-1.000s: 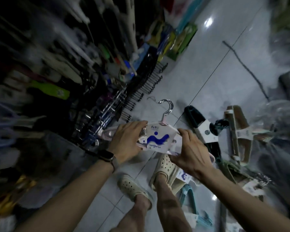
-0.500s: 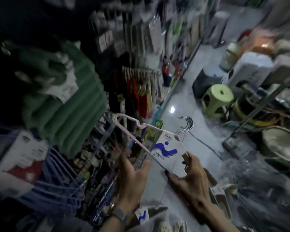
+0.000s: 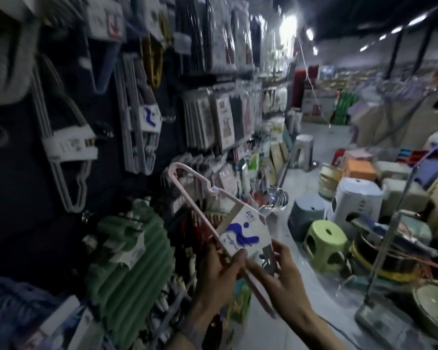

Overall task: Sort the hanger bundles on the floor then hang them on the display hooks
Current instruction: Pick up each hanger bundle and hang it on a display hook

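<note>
While the pink hanger bundle (image 3: pixel 193 177) is held up, tilted, before the dark display wall (image 3: pixel 23 198), the hanging step is judged to be in hand; sorting of this bundle appears done.

Left hand (image 3: pixel 218 271): fingers curled round the lower arm of the bundle, thumb laid on the edge of its white card sleeve (image 3: pixel 240 236) with blue logo. Right hand (image 3: pixel 283 281): fingers and thumb pinch the bundle just below the sleeve. Both hands are thus closed on it. The chrome hook heads (image 3: pixel 353 198) are pointed away to the right, toward the aisle, and are blurred.

Next move, as judged: the bundle is to be turned so that the hook heads face the wall, then raised and slid over a display hook. A free display hook cannot be made out in the blur. A like sleeve is noted on a grey bundle (image 3: pixel 147 122) hung higher up, so a place near it is the likely target. A white bundle (image 3: pixel 68 152) hangs to its left, and a green ribbed bundle (image 3: pixel 132 261) sits lower.

Containers, to the right on the floor:
- Pale basin (image 3: pixel 435 306), nearest: contents not discernible.
- Nested basins (image 3: pixel 384 258): stacked one in another.
- Green stool (image 3: pixel 325 238) and grey stool (image 3: pixel 306 210): beyond these.
- Stacked round tubs (image 3: pixel 326 183), farthest: contents hidden.
</note>
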A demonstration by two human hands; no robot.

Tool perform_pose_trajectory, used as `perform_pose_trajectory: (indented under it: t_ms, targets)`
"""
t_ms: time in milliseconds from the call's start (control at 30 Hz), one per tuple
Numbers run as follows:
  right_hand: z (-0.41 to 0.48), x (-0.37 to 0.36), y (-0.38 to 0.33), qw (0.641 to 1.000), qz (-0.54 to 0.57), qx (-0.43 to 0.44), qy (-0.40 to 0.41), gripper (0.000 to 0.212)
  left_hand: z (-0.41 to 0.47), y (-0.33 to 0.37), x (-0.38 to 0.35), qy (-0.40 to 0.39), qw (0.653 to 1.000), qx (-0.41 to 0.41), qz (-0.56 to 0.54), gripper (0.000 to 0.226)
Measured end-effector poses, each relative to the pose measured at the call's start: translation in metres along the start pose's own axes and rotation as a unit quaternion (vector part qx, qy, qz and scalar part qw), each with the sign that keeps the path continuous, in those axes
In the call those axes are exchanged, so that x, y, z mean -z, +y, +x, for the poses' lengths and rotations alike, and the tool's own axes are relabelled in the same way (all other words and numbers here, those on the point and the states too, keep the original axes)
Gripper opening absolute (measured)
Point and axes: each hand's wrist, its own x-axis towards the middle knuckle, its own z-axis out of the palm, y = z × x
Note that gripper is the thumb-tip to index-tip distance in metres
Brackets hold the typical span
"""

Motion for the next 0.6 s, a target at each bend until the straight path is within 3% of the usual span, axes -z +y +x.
perform_pose_trajectory:
  t_ms: [133,333,400,467,600]
  targets:
    - [0.055,0.014,-0.038,0.991,0.106,-0.036,-0.072,0.038,0.029,0.044,0.006,0.006,0.998,-0.015,0.059,0.055]
    - [0.152,-0.004,-0.062,0.984,0.157,-0.038,-0.082,0.065,0.088,0.107,-0.004,0.068,0.988,-0.041,0.134,0.03]
    - [0.179,-0.011,-0.074,0.977,0.183,-0.036,-0.105,0.058,0.109,0.129,-0.008,0.103,0.981,-0.049,0.159,0.015]
    - [0.207,-0.018,-0.086,0.973,0.19,-0.023,-0.127,0.048,0.134,0.145,-0.008,0.133,0.975,-0.038,0.171,0.013]
    - [0.271,-0.04,-0.101,0.966,0.21,-0.03,-0.145,0.058,0.186,0.175,-0.001,0.18,0.971,0.009,0.156,0.018]
